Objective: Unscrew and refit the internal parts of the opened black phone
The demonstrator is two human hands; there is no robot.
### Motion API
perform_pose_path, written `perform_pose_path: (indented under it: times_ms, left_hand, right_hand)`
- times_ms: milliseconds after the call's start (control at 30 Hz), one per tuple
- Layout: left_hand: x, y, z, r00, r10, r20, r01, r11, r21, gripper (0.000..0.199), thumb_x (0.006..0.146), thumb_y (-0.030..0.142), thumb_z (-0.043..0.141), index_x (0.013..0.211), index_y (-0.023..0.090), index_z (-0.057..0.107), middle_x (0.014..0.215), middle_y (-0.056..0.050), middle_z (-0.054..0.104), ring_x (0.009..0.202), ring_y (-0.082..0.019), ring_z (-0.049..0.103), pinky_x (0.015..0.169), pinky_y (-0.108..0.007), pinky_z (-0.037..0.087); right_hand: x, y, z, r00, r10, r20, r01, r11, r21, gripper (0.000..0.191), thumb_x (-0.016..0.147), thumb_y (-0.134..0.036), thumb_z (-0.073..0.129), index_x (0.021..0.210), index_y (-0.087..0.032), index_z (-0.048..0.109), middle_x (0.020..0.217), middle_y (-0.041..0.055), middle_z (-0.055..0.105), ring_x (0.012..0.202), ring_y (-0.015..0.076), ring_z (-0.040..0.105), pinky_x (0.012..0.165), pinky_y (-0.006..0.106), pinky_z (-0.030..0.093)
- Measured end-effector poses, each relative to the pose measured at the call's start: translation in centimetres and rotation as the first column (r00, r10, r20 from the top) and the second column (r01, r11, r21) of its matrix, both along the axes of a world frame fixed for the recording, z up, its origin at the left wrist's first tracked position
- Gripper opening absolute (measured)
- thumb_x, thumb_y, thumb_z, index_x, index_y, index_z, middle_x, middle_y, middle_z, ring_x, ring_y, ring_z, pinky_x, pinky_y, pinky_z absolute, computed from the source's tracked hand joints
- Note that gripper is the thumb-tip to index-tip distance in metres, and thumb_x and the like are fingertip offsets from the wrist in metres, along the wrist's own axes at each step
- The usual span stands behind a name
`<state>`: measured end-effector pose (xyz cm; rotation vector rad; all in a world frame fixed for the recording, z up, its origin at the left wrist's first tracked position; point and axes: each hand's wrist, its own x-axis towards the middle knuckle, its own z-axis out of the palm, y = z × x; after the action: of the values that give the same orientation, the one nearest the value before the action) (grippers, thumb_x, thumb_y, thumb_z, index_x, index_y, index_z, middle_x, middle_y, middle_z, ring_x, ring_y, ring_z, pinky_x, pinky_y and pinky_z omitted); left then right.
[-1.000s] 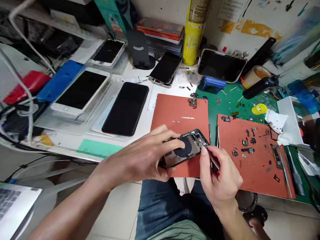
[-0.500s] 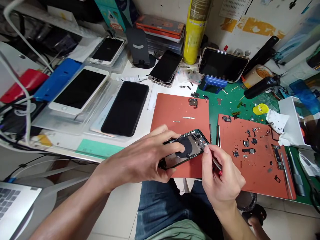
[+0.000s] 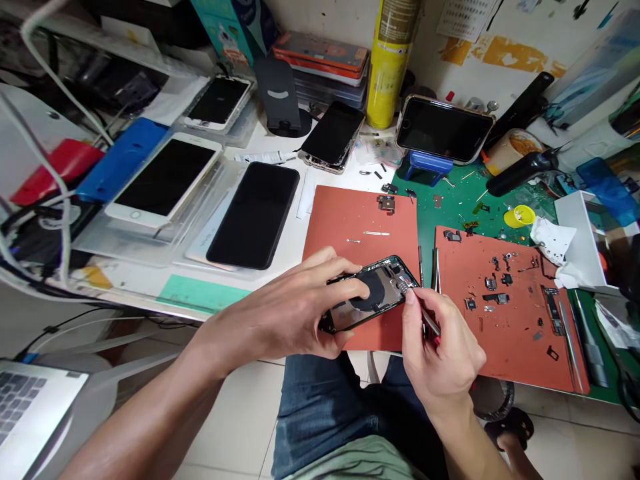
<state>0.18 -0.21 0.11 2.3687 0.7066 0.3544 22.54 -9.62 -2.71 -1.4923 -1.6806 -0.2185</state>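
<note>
An opened phone housing [image 3: 387,283], with a round black pad inside, is tilted above the near edge of the left red mat [image 3: 340,217]. My left hand [image 3: 305,307] grips its left end, the index finger lying over the inside near the pad. My right hand [image 3: 443,340] is closed at the housing's right end, thumb and finger pinched at small metallic parts there. A thin tool with a red part [image 3: 434,327] is held within the right hand; most of it is hidden by the fingers.
Small phone parts [image 3: 497,298] and tweezers [image 3: 573,343] lie on the right red mat [image 3: 520,360]. A black phone [image 3: 254,215] and a white phone [image 3: 165,177] are at the left. Behind stand a yellow can [image 3: 387,80] and a phone on a blue stand [image 3: 427,167].
The view has shifted slightly. Both hands keep their hold at the housing, with the right hand moved very slightly left and up.
</note>
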Motion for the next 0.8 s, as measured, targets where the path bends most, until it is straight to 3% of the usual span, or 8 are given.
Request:
perform_pose_path:
  times_ms: [167,400,800]
  left_hand:
    - [0.0,0.0,0.0,1.0,-0.005,0.007,0.005,1.0,-0.001,0.052,0.075,0.006,0.076,0.122,0.027,0.067,0.136,-0.006,0.066,0.112,-0.024,0.058,0.088,-0.034,0.053]
    - [0.0,0.0,0.0,1.0,-0.006,0.001,0.006,1.0,0.015,0.047,0.079,0.009,0.074,0.122,0.027,0.067,0.135,-0.007,0.066,0.11,-0.024,0.058,0.087,-0.034,0.053]
    - [0.2,-1.1,0.0,0.998,0.026,-0.049,-0.02,0.991,0.136,0.055,0.076,0.001,0.07,0.126,0.021,0.064,0.141,-0.011,0.067,0.111,-0.027,0.057,0.093,-0.039,0.056]
  right_hand:
    - [-0.2,-0.1,-0.1,0.998,-0.038,-0.044,0.037,0.999,-0.006,0.017,0.101,-0.005,0.074,0.115,-0.015,0.07,0.094,0.0026,0.08,0.075,0.0122,0.076,0.075,0.022,0.063]
    - [-0.4,-0.2,-0.2,0.997,-0.066,-0.041,0.066,0.998,-0.011,0.014,0.101,-0.008,0.075,0.113,-0.015,0.071,0.089,0.0008,0.078,0.069,0.0097,0.073,0.073,0.019,0.062]
    - [-0.1,-1.3,-0.2,0.976,-0.137,-0.169,0.143,0.989,0.029,0.02,0.1,-0.014,0.078,0.119,-0.018,0.074,0.095,0.0041,0.083,0.073,0.0156,0.081,0.069,0.023,0.067]
